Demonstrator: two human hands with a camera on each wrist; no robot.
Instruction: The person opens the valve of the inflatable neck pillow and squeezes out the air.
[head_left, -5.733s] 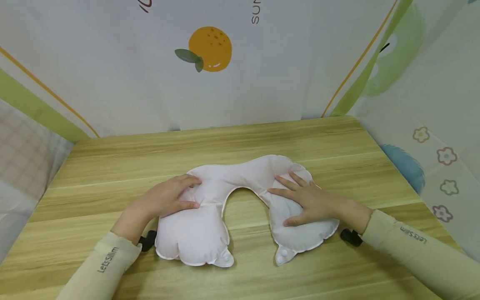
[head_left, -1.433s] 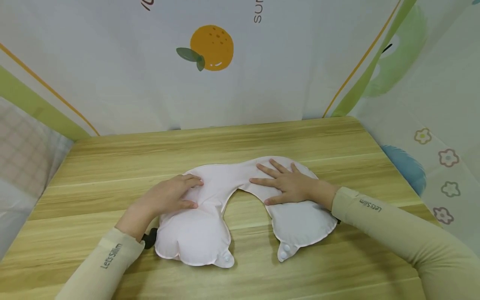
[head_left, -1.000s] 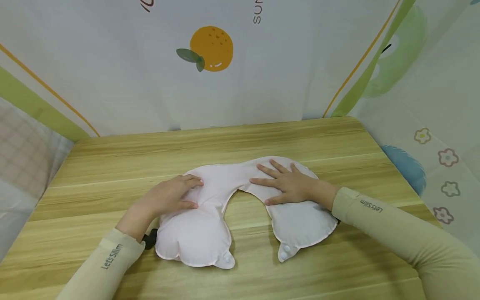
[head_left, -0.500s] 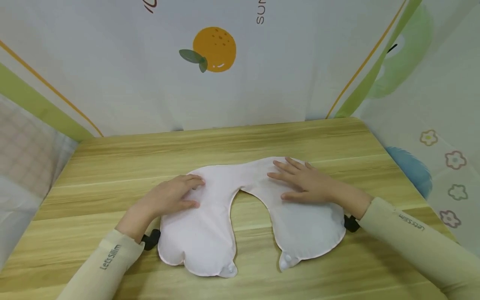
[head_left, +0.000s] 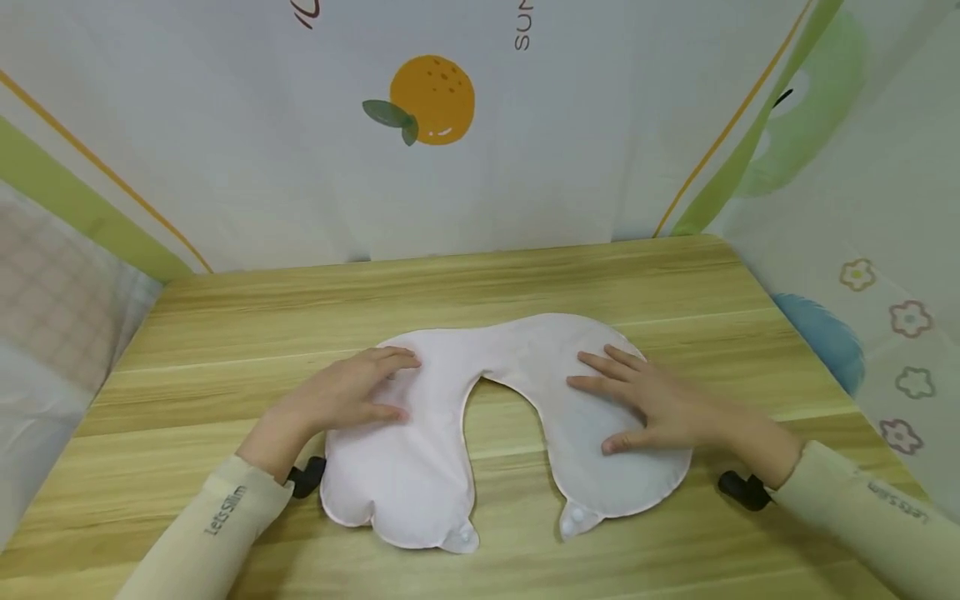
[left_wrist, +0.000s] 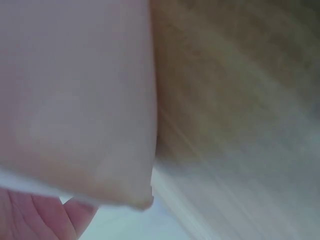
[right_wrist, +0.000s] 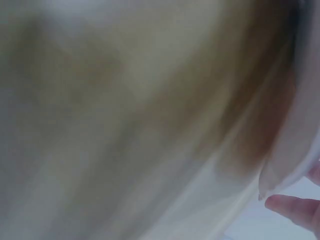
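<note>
"LetsSlim" stands on the beige fabric left sleeve [head_left: 202,529] and, blurrier, the beige fabric right sleeve [head_left: 885,521]; "SU" plus a cut-off letter on the white printed cloth [head_left: 540,175].

Wooden tabletop [right_wrist: 125,100] (heavily blurred), pale pillow [right_wrist: 299,132] edge at right; right hand [right_wrist: 301,212] — partly cropped — just below

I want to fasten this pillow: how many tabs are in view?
2: the left tab and the right tab, one at each near end of the pillow. More may be hidden underneath.

It looked like a homelike, curtained-off nook: a fruit-printed curtain [head_left: 540,158] hung behind the far edge of the wood-grain table [head_left: 480,287], flower-printed cloth [head_left: 817,233] beyond its right edge.
</note>
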